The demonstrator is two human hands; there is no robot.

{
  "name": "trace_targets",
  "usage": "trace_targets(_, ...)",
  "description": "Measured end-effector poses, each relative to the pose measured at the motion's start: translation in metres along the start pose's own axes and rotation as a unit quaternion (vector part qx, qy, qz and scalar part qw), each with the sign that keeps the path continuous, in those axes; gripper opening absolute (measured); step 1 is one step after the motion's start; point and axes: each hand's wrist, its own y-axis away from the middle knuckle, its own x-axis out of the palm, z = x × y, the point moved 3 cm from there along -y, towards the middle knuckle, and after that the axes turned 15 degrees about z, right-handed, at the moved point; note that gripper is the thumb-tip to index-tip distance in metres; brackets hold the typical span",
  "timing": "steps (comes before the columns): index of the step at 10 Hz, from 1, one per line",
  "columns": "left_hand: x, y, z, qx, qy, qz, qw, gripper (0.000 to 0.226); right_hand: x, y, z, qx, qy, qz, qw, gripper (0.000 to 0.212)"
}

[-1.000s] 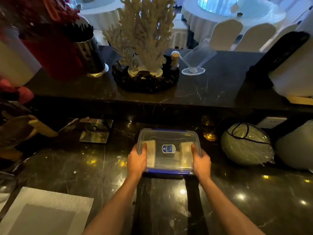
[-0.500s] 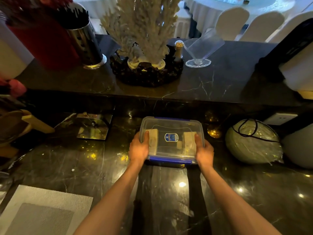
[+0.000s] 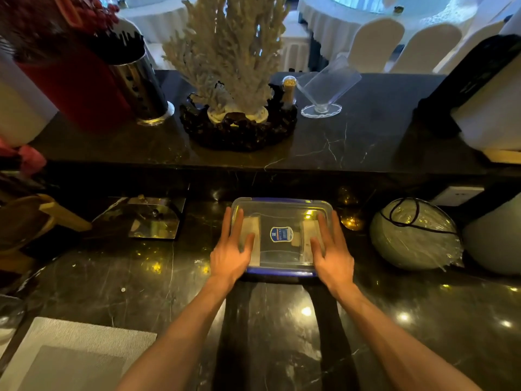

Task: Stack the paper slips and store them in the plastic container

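Item: plastic container (image 3: 282, 235), clear, rectangular, blue-trimmed lid seated on top; stands on the lower black marble counter (image 3: 112, 277), directly ahead of the person, centred between both forearms. Long axis: left to right.

Contents: pale paper slips (image 3: 251, 225) visible through the lid in two stacks, one toward each short end.

Left hand (image 3: 231, 249): flat, fingers spread and extended, palm down on the lid's left end; grips nothing.

Right hand (image 3: 332, 249): likewise flat and splayed on the lid's right end; grips nothing.

Governing relation: each hand sits over one short end, equally near. Judgement: storing appears nearly finished; pressing the lid down evenly at both ends likely remains.
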Motion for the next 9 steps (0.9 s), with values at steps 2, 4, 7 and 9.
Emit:
trace_targets(2, -0.001, -0.023, 0.000, -0.041, 0.025, 0.035, 0.998, 0.065, -0.003, -0.022, 0.002, 0.047, 0.000, 0.077, 0.996, 0.057)
trace_targets(4, -0.004, -0.022, -0.003, -0.060, 0.002, 0.067, 0.996, 0.065, -0.006, -0.022, 0.005, 0.069, 0.023, 0.090, 0.993, 0.057)
trace_targets(7, -0.044, -0.001, -0.045, -0.127, -0.159, 0.133, 0.970, 0.063, -0.046, -0.018, 0.026, 0.075, 0.157, 0.151, 0.973, 0.061)
trace_targets(9, -0.082, 0.045, -0.064, -0.080, -0.228, 0.061, 0.968, 0.044, -0.098, 0.026, 0.037, -0.020, 0.101, 0.018, 0.994, 0.032)
